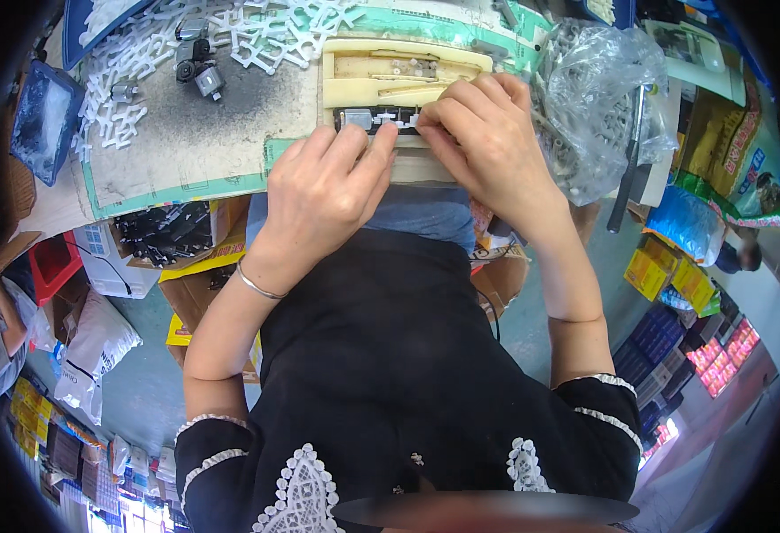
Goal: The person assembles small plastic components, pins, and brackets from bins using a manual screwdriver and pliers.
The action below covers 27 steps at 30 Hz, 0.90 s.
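A narrow black gear housing (pixel 337 117) lies before me on the bench, with a small silver motor (pixel 357 116) at its left end and white plastic gears (pixel 387 116) along its middle. My left hand (pixel 329 178) has its curled fingertips on the near edge of the housing, the index finger beside the gears. At the right end, my right hand (pixel 494 133) is pinched over the housing; what lies between its fingertips is hidden. Just behind stands a cream-coloured moulded fixture (pixel 407 71) with long recesses.
White Y-shaped plastic parts (pixel 265 40) are heaped at the back left, near loose small motors (pixel 205 82) and a blue tray (pixel 45 123). To the right sit a clear plastic bag of parts (pixel 589 98) and a dark-handled tool (pixel 622 182). Below the bench is a box of black parts (pixel 170 235).
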Tool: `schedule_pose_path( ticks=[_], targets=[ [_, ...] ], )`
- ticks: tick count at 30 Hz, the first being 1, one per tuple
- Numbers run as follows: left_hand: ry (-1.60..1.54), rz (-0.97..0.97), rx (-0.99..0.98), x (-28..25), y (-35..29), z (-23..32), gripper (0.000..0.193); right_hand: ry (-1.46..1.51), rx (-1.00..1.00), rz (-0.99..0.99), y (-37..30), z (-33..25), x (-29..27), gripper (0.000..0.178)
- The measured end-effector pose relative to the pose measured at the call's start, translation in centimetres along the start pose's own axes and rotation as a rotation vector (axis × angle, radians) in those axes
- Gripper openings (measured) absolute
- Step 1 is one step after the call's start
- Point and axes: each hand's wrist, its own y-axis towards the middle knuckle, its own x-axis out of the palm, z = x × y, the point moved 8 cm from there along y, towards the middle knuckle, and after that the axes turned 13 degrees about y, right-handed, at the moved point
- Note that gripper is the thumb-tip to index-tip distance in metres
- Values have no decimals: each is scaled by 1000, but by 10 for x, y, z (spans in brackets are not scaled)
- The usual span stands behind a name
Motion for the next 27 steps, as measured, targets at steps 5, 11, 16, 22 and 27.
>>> schedule_pose_path(
  ticks=[5,11,16,22,27],
  targets=[
    [6,18,1,0,-3,1,29,-36,5,-37,3,-2,4,10],
    [13,10,19,4,-5,2,31,-192,-46,-121,6,-7,7,11],
    [36,18,40,5,-6,3,31,-275,-84,-213,14,-17,9,12],
    [8,-2,47,6,-7,3,32,-229,-77,-264,18,-17,8,12],
    [17,-1,48,8,-10,4,36,-101,11,-259,8,-4,6,12]
  ],
)
